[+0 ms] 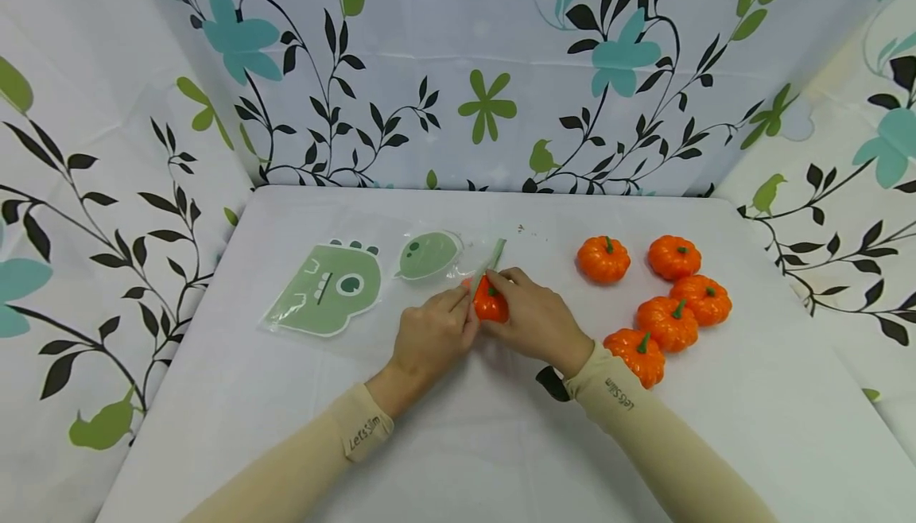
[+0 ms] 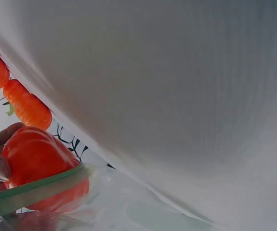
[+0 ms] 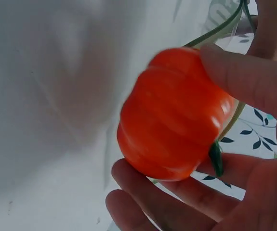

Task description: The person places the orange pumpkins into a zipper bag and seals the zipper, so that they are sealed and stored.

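Note:
My right hand (image 1: 538, 312) holds a small orange toy pumpkin (image 1: 490, 300) with a green stem. In the right wrist view, its thumb and fingers curl round the ribbed pumpkin (image 3: 172, 115). My left hand (image 1: 435, 326) grips a clear plastic bag with a green edge (image 1: 495, 253), right beside the pumpkin. From the left wrist, the bag's green rim (image 2: 37, 187) crosses in front of the pumpkin (image 2: 37, 154), which sits at the bag's mouth. How deep it lies inside cannot be told. The left fingertips are partly hidden.
Left on the white table (image 1: 444, 459) lies a green one-eyed monster bag (image 1: 329, 288). Beside it is a smaller green shape in clear plastic (image 1: 429, 255), close to the hands. Several orange pumpkins (image 1: 668, 323) stand at the right, one partly behind the right forearm.

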`<state>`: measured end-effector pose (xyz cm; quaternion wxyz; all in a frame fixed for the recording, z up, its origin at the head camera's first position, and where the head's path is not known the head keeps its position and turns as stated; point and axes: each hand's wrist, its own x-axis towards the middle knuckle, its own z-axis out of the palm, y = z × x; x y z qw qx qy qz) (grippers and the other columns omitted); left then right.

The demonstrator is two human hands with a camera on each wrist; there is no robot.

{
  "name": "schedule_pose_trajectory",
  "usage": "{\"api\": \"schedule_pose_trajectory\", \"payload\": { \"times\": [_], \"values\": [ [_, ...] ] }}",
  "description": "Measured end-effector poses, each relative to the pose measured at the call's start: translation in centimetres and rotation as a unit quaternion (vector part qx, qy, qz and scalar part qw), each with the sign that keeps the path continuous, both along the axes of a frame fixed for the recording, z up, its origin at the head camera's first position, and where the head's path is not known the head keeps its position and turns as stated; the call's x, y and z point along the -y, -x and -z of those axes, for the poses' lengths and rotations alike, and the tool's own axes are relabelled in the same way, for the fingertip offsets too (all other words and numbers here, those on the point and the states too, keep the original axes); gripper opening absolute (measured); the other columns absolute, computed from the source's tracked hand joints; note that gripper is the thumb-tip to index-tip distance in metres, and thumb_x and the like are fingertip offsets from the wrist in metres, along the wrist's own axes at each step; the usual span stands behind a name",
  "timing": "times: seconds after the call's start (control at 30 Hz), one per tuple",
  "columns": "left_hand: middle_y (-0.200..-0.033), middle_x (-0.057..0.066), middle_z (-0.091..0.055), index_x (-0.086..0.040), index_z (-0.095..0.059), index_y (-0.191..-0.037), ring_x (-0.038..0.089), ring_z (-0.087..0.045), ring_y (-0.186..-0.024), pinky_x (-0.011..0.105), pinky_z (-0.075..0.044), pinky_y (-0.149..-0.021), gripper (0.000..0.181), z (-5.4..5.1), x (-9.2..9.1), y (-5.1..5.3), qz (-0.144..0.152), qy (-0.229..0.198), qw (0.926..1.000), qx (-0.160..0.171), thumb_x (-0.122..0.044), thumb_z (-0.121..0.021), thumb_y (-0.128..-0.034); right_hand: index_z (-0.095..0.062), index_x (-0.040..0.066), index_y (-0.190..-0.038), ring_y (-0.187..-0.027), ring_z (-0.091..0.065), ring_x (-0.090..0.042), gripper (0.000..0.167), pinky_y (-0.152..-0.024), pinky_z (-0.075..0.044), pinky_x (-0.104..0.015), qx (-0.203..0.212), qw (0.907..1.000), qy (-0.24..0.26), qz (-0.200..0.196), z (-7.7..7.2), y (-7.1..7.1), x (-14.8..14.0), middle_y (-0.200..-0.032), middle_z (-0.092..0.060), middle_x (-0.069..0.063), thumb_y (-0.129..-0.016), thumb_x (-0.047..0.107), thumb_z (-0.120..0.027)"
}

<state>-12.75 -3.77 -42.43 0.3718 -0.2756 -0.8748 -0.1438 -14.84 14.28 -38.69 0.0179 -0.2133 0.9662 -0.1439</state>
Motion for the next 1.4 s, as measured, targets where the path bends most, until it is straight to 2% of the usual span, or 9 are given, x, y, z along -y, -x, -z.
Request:
{"api": "schedule_pose_trajectory", "payload": {
  "times": [0.3,0.47,0.57,0.73,0.93,1.0,1.1,1.27,1.4],
  "values": [
    [-0.099,0.012,-0.076,0.004,-0.078,-0.097,0.025,-0.074,-0.083,0.035,-0.061,-0.059,0.023,0.5,-0.2,-0.1,-0.008,0.016,0.9997,-0.018,-0.012,-0.073,-0.0812,-0.051,-0.004,-0.143,-0.084,-0.069,-0.031,0.074,-0.076,-0.061,-0.043,-0.037,0.9979,0.019,0.050,0.8,-0.1,0.5,-0.126,-0.058,-0.023,-0.089,0.043,-0.071],
    [-0.099,0.013,-0.076,0.004,-0.078,-0.096,0.026,-0.074,-0.082,0.036,-0.061,-0.061,0.021,0.3,-0.1,-0.1,-0.005,0.020,0.9997,-0.016,-0.010,-0.072,-0.0823,-0.046,-0.005,-0.147,-0.102,-0.067,-0.035,0.087,-0.090,-0.057,-0.046,0.001,0.9966,0.056,0.060,0.8,-0.2,0.6,-0.134,-0.055,-0.023,-0.085,0.049,-0.076],
    [-0.100,0.014,-0.076,0.004,-0.078,-0.096,0.026,-0.075,-0.083,0.036,-0.061,-0.062,0.020,0.2,0.1,0.0,-0.007,0.020,0.9997,-0.013,-0.011,-0.073,-0.0825,-0.043,-0.005,-0.149,-0.113,-0.064,-0.035,0.091,-0.096,-0.054,-0.047,0.031,0.9929,0.093,0.066,0.6,-0.2,0.3,-0.141,-0.052,-0.023,-0.082,0.044,-0.081],
    [-0.101,0.013,-0.076,0.004,-0.078,-0.097,0.026,-0.075,-0.083,0.036,-0.061,-0.061,0.021,0.2,0.1,0.0,-0.004,0.022,0.9995,-0.021,-0.010,-0.074,-0.0813,-0.047,-0.004,-0.146,-0.104,-0.067,-0.032,0.077,-0.088,-0.058,-0.042,0.033,0.9898,0.122,0.065,0.7,0.1,-0.1,-0.140,-0.056,-0.021,-0.085,0.027,-0.081],
    [-0.099,0.012,-0.076,0.003,-0.078,-0.099,0.025,-0.075,-0.082,0.033,-0.061,-0.060,0.023,0.2,-0.2,-0.2,0.003,0.023,0.9993,-0.029,-0.010,-0.074,-0.0809,-0.054,0.001,-0.143,-0.091,-0.068,-0.022,0.070,-0.074,-0.058,-0.035,-0.004,0.9931,0.098,0.064,1.5,0.4,0.5,-0.133,-0.060,-0.015,-0.085,0.028,-0.081],
    [-0.100,0.012,-0.076,0.003,-0.078,-0.100,0.025,-0.075,-0.081,0.033,-0.061,-0.060,0.023,0.2,-0.3,-0.3,0.006,0.023,0.9994,-0.025,-0.010,-0.073,-0.0816,-0.054,0.002,-0.143,-0.088,-0.069,-0.020,0.069,-0.070,-0.058,-0.032,-0.003,0.9927,0.104,0.061,1.6,0.4,0.7,-0.132,-0.059,-0.014,-0.085,0.026,-0.081],
    [-0.101,0.013,-0.076,0.004,-0.078,-0.101,0.025,-0.075,-0.082,0.034,-0.061,-0.062,0.024,0.1,-0.4,-0.3,0.009,0.021,0.9996,-0.016,-0.011,-0.072,-0.0833,-0.053,0.001,-0.144,-0.091,-0.071,-0.022,0.068,-0.071,-0.059,-0.031,0.021,0.9890,0.138,0.049,1.7,0.4,0.9,-0.135,-0.058,-0.015,-0.085,0.020,-0.080],
    [-0.100,0.011,-0.076,0.002,-0.079,-0.098,0.025,-0.075,-0.083,0.035,-0.061,-0.059,0.021,-0.1,-0.4,-0.1,0.004,0.010,0.9998,-0.016,-0.010,-0.071,-0.0833,-0.046,0.003,-0.150,-0.103,-0.071,-0.026,0.067,-0.081,-0.060,-0.036,0.098,0.9741,0.203,0.020,1.7,0.1,0.7,-0.144,-0.053,-0.014,-0.090,0.016,-0.074],
    [-0.100,0.010,-0.076,0.000,-0.079,-0.097,0.024,-0.075,-0.084,0.036,-0.060,-0.057,0.019,-0.2,-0.4,0.0,-0.001,0.002,0.9999,-0.017,-0.010,-0.073,-0.0816,-0.045,0.006,-0.152,-0.110,-0.068,-0.028,0.062,-0.089,-0.057,-0.041,0.132,0.9631,0.234,-0.006,1.9,0.0,0.6,-0.149,-0.051,-0.011,-0.095,0.014,-0.068]
  ]
}}
